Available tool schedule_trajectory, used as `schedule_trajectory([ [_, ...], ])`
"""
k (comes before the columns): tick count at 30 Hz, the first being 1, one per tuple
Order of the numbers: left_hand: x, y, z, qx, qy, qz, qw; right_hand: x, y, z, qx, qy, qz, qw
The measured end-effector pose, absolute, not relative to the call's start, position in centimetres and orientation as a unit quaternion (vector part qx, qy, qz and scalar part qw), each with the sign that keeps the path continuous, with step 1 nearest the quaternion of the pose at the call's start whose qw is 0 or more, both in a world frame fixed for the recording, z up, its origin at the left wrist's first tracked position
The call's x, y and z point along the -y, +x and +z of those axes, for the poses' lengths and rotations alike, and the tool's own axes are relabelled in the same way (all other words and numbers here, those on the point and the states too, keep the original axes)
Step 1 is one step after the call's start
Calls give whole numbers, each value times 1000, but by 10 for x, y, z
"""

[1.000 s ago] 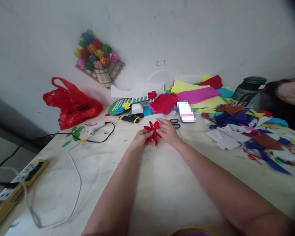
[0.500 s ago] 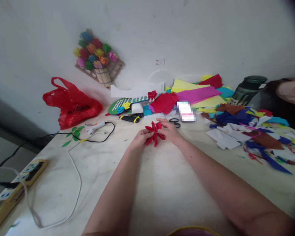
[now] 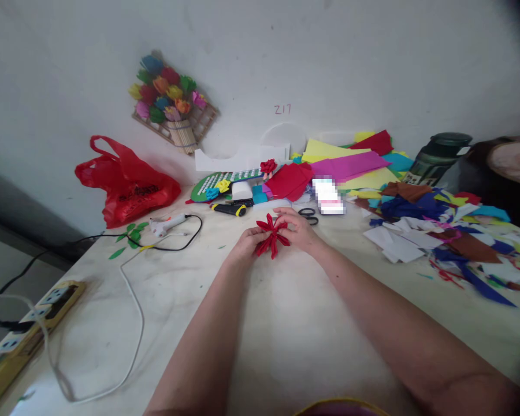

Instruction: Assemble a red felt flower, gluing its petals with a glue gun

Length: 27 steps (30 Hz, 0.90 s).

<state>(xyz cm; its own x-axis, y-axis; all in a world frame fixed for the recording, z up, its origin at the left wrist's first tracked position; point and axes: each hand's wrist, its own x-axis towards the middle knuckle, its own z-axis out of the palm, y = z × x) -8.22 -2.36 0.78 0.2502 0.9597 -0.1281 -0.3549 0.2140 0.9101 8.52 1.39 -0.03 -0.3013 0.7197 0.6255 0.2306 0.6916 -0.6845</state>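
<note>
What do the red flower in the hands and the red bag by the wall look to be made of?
Red flower: apparently matte paper, going by its crisp folded petals and dull surface. Red bag: seemingly thin plastic film, glossy, crumpled, with loop handles. Left hand and right hand pinch the flower from either side.

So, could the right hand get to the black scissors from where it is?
Probably yes: the scissors lie on bare table just beyond the right hand, nothing between them, but its fingers hold the red paper flower.
</note>
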Motion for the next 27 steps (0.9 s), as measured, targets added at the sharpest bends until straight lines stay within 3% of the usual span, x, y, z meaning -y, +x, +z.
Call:
schedule_trajectory([
  [20,22,-88,5,-379,446,448,676,-21,94,6,831,-287,224,421],
  [27,20,-82,1,-390,411,483,667,-10,78,3,804,-355,88,469],
])
